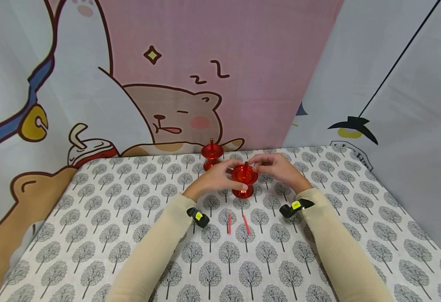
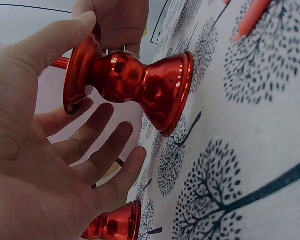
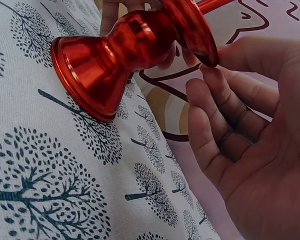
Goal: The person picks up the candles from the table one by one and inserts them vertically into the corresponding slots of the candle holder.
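Observation:
A shiny red candle holder (image 1: 243,192) stands upright on the cloth, a thin red stick rising from its dish. On its left side my left hand (image 1: 217,177) holds the dish rim between thumb and forefinger; the other fingers spread loosely, as the left wrist view shows around the holder (image 2: 122,77). From the right, my right hand (image 1: 279,168) pinches the rim with thumb and fingertips; the holder's stem (image 3: 140,40) is untouched in the right wrist view. A matching second candle holder (image 1: 211,152) stands just behind my left hand, its base partly hidden.
Two thin pinkish-red sticks (image 1: 229,224) lie side by side in front of the held candle holder. A white cloth (image 1: 103,251) with a tree print covers the table. Behind it hangs a cartoon-printed curtain (image 1: 265,63).

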The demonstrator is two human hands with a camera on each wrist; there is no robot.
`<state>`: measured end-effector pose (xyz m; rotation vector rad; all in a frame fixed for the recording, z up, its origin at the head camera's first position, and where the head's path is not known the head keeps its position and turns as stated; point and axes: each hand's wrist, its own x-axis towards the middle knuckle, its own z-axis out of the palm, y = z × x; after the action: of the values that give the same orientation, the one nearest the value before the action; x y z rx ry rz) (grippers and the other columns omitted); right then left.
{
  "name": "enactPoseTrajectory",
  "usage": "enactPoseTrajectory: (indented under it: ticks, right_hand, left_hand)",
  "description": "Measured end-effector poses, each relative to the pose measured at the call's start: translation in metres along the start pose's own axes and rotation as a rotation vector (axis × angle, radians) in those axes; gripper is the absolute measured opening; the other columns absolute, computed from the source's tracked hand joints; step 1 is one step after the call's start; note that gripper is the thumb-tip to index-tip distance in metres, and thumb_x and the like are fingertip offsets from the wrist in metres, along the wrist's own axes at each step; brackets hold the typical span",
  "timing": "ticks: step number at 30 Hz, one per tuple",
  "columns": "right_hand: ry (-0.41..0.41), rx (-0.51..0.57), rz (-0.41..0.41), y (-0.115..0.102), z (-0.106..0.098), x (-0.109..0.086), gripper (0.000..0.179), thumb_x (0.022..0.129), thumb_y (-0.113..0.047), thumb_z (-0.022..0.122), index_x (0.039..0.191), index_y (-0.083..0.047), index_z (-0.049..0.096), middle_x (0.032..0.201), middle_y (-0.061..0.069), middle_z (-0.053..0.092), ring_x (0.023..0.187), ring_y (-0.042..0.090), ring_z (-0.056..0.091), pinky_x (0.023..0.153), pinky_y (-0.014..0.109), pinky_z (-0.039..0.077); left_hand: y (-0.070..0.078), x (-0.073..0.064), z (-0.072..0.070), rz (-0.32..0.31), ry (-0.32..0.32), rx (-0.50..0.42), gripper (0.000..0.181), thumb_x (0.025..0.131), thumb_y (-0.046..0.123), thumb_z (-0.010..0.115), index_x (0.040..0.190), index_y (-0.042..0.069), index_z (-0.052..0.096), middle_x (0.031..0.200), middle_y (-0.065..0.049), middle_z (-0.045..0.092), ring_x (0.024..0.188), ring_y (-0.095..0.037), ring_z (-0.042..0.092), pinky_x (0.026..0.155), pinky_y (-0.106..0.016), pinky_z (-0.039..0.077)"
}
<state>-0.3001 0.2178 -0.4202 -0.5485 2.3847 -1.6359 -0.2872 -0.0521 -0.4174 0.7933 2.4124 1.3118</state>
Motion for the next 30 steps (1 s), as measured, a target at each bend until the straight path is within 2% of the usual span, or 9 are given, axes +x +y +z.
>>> enactPoseTrajectory:
  ticks: [6, 18, 23, 30]
  right_hand:
    - [-0.015, -0.017, 0.005, -0.0017, -0.0005, -0.0001, 0.030, 0.106, -0.009, 0.072, 0.133, 0.002, 0.075, 0.122, 0.016, 0.077, 0.107, 0.024, 0.073, 0.104, 0.059, 0.057]
    - [-0.042, -0.040, 0.010, -0.0042, 0.0006, -0.0023, 0.030, 0.104, -0.011, 0.073, 0.131, 0.000, 0.077, 0.122, 0.014, 0.078, 0.109, 0.026, 0.074, 0.101, 0.049, 0.059]
    - [-0.058, -0.043, 0.003, -0.0050, 0.0013, -0.0025, 0.029, 0.103, -0.011, 0.074, 0.130, -0.002, 0.078, 0.115, 0.013, 0.078, 0.106, 0.027, 0.073, 0.101, 0.053, 0.058]
    - [-0.072, -0.052, -0.005, -0.0048, 0.0034, -0.0022, 0.029, 0.103, -0.013, 0.074, 0.130, -0.003, 0.079, 0.112, 0.013, 0.076, 0.103, 0.028, 0.072, 0.102, 0.058, 0.057]
  left_hand:
    - [0.0001, -0.0017, -0.0006, -0.011, -0.024, -0.017, 0.084, 0.091, 0.035, 0.091, 0.163, 0.018, 0.051, 0.152, -0.006, 0.062, 0.127, -0.030, 0.069, 0.109, -0.049, 0.055]
    - [-0.0027, -0.0066, -0.0021, -0.001, -0.033, -0.021, 0.082, 0.090, 0.040, 0.091, 0.161, 0.022, 0.054, 0.149, -0.003, 0.064, 0.123, -0.023, 0.070, 0.110, -0.049, 0.054]
    - [-0.0036, -0.0073, -0.0032, 0.003, -0.036, -0.003, 0.080, 0.089, 0.040, 0.093, 0.158, 0.021, 0.057, 0.148, -0.002, 0.064, 0.127, -0.021, 0.065, 0.110, -0.049, 0.053]
    - [-0.0049, -0.0080, -0.0054, 0.024, -0.047, 0.016, 0.073, 0.090, 0.037, 0.093, 0.153, 0.020, 0.061, 0.145, -0.001, 0.066, 0.125, -0.019, 0.067, 0.107, -0.047, 0.055]
